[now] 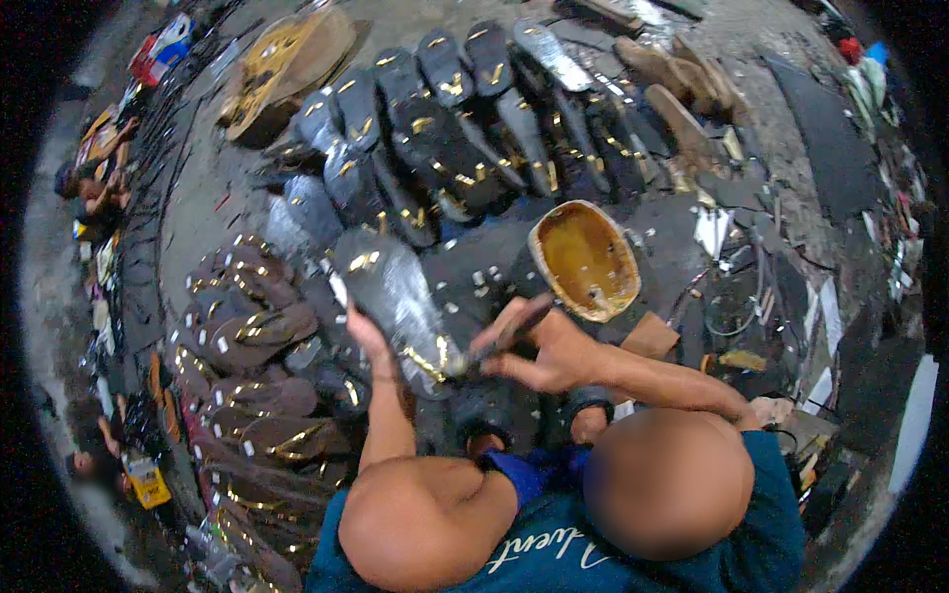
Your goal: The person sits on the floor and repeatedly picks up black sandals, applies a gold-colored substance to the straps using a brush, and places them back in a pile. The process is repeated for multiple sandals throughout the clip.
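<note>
My left hand (pixel 368 341) grips a shiny black sandal sole (pixel 393 282) by its left edge, holding it in front of my knees. Yellow patches gleam near both ends of this sole. Between the fingers of my right hand (pixel 549 351) is a dark-handled brush (pixel 524 321). Its tip reaches the near end of the sole, beside the yellow patch there; whether it presses on the surface is hard to tell. Right of the sole stands a round-cornered tub (pixel 540 259) with amber liquid inside and a crusted pale rim.
Rows of black soles (pixel 395 74) with yellow marks lie beyond my hands. Brown sandals (pixel 267 331) are piled at the left. A worn wooden piece (pixel 331 40) lies far left, brown shoe-shaped blocks (pixel 682 74) far right. Scraps litter the right side. Other people (pixel 94 188) sit far left.
</note>
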`<state>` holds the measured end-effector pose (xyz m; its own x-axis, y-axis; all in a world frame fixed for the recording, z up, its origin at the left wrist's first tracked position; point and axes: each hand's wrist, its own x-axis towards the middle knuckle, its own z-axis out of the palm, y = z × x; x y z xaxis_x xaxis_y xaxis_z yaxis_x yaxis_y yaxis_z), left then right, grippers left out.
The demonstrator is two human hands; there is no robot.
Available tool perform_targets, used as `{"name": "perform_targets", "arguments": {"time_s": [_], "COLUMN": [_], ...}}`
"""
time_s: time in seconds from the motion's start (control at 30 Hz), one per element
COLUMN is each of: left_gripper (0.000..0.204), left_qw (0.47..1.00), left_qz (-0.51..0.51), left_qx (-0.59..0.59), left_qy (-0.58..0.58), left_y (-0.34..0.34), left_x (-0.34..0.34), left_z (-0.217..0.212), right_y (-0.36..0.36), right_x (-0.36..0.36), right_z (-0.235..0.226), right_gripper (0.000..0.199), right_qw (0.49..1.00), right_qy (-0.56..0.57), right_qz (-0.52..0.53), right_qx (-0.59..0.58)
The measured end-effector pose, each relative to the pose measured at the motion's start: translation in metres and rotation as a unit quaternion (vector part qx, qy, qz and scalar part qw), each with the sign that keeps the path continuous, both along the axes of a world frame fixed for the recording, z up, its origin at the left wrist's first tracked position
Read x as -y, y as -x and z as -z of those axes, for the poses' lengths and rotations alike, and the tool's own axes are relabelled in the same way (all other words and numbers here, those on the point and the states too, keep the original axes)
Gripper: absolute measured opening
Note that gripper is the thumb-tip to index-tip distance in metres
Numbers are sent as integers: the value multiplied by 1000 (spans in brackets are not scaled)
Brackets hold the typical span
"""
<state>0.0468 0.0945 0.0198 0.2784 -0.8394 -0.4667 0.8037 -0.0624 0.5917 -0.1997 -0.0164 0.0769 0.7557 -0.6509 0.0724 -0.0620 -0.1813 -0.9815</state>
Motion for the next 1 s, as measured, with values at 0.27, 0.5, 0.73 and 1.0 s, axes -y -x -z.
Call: {"name": "perform_targets", "arguments": {"time_s": [0.27,0.5,0.73,1.0], "left_gripper": [47,48,49,54], "left_qw": [993,992,995,997], "left_qz": [5,36,92,32], "left_qx": [-64,-69,-47,-32], "left_qy": [-102,-100,15,64], "left_y": [5,-9,-25,48], "left_x": [-50,-32,16,76], "left_z": [24,28,21,-20], "right_y": [83,154,62,-42], "right_x": [59,10,48,79], "right_z": [44,22,-70,-36], "right_gripper": [32,34,30,29], "right_qw": [885,790,986,958], "right_qy": [291,156,-26,262], "right_qz": [322,55,163,76], "right_qx": [-171,-590,-35,87]}}
